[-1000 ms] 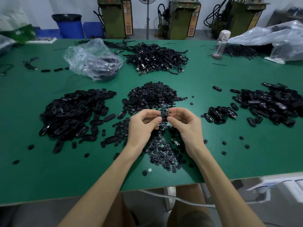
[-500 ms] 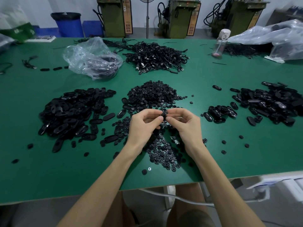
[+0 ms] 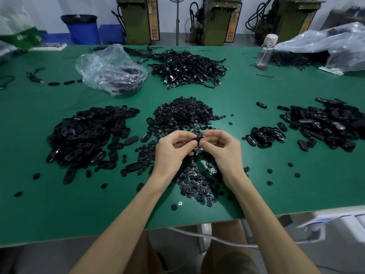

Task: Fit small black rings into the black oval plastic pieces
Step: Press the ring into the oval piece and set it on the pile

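Observation:
My left hand [image 3: 173, 151] and my right hand [image 3: 223, 149] meet fingertip to fingertip above the middle of the green table [image 3: 39, 210]. Between them they pinch a black oval plastic piece [image 3: 194, 139], mostly hidden by the fingers; a small ring on it cannot be made out. A heap of small black rings [image 3: 185, 113] lies just beyond the hands, and more rings [image 3: 197, 186] are scattered under my wrists. A pile of oval pieces [image 3: 87, 135] lies to the left. Another pile of oval pieces [image 3: 325, 125] lies at the right.
A clear plastic bag [image 3: 110, 70] and a tangle of black cables [image 3: 187, 68] lie at the back. A water bottle [image 3: 265, 52] and more plastic bags [image 3: 335, 46] stand back right. Loose rings dot the table near its front edge. Machines and a blue bin stand behind.
Both hands have stayed together over the ring scatter, fingers shifting slightly on the piece they hold. The piles have not moved.

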The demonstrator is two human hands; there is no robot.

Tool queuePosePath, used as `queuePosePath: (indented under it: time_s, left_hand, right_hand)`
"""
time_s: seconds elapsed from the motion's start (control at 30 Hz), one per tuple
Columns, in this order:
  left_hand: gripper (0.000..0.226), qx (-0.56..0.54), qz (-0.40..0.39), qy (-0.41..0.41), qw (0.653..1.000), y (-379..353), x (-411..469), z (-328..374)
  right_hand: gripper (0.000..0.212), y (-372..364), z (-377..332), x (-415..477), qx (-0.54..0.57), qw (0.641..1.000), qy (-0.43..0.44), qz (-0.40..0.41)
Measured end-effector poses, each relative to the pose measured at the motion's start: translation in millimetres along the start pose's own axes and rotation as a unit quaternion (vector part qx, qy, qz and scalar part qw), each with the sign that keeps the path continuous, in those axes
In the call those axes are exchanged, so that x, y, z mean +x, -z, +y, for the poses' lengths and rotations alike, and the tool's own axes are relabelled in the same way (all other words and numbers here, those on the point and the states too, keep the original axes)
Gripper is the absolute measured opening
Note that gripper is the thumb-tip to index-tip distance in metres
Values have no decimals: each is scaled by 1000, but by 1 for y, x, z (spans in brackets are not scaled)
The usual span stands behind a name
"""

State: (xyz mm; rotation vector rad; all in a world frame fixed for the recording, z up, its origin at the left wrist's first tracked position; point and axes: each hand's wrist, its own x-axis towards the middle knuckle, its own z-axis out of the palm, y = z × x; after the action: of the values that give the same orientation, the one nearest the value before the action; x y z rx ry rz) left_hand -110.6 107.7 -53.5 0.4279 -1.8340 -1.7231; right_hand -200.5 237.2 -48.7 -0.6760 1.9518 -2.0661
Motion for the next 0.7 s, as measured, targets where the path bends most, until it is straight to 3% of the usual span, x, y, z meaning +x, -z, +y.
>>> queuePosePath:
  time_s: [0.7]
  left_hand:
    - [13, -19, -4, 16, 1000, 1, 0, 1]
  right_hand:
    - [22, 2, 5, 2, -41, 999, 4, -6]
